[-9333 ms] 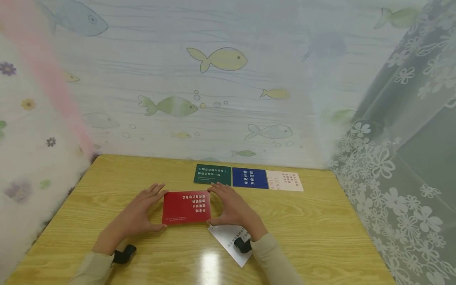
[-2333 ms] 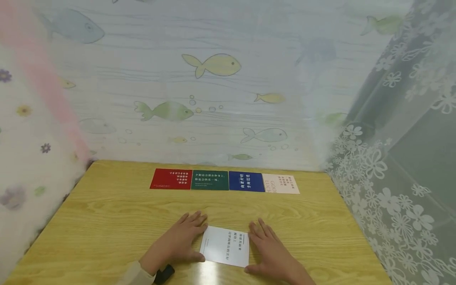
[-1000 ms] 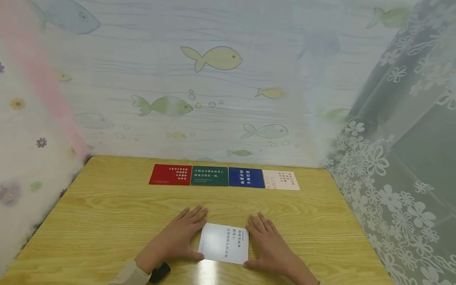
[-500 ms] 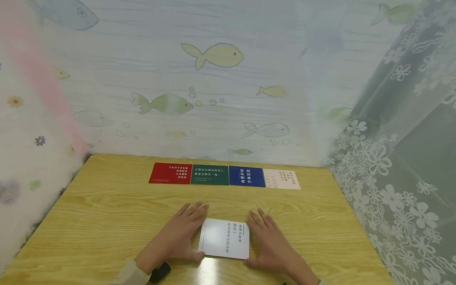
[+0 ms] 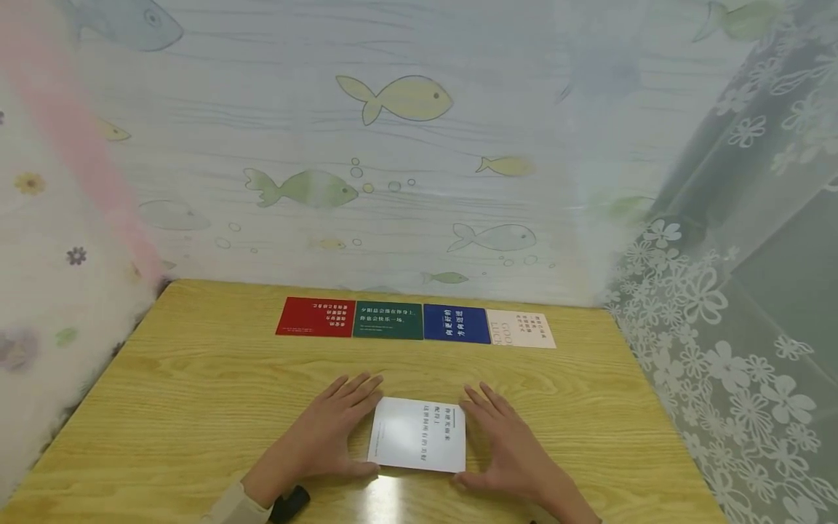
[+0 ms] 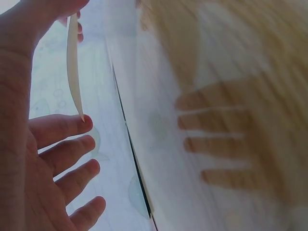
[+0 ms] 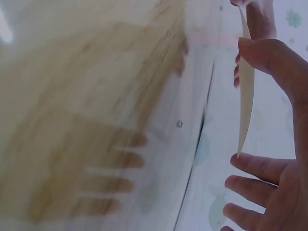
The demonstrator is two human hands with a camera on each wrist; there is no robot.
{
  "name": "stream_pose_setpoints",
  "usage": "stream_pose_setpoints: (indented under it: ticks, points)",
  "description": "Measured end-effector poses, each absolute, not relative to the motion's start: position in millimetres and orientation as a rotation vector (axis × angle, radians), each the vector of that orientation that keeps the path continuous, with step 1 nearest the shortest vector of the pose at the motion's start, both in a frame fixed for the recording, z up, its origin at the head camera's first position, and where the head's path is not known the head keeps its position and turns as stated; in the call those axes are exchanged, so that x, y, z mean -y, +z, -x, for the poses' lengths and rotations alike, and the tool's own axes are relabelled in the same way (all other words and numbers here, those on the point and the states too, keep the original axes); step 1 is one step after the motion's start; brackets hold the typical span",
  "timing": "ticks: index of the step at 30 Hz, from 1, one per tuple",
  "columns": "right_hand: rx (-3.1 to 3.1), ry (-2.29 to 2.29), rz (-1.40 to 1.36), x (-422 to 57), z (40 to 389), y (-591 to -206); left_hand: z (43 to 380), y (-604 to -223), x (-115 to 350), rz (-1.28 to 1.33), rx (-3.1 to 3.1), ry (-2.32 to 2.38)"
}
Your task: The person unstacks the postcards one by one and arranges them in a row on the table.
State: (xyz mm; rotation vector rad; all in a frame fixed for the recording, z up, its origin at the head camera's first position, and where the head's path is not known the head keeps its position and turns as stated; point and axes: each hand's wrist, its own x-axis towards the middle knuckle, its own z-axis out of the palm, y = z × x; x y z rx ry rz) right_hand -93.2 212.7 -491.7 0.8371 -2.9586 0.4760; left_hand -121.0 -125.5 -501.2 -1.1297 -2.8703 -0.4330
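Observation:
A white card with dark printed characters is held between my two hands, a little above the table. Its left edge is pinched at the corners between thumb and index finger of my left hand. At the opposite edge, thumb and index finger of my right hand grip it likewise. Seen edge-on in the left wrist view, the card is slightly bowed and stands off the tabletop. The same curve of the card shows in the right wrist view. The other fingers of both hands are spread.
Farther back on the wooden table lies a row: red card, green card, blue card and pale pink card. A fish-print curtain hangs behind, a lace curtain at right.
The red card, earlier between both hands, now lies at the left end of the row. The white card has been squared up between the hands and lifted from the table.

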Motion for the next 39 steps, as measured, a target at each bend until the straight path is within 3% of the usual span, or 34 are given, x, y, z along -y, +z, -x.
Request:
stream_pose_setpoints:
  ticks: [14, 39]
  points:
    - [3.023, 0.776, -0.881, -234.4, 93.1, -496.0, 118.7, -505.4, 115.5, 1.176, 2.764, -0.489]
    - [2.989, 0.795, -0.813, -265.2, 97.8, -495.7, 118.2, -502.8, 76.8, 1.131, 2.801, -0.507]
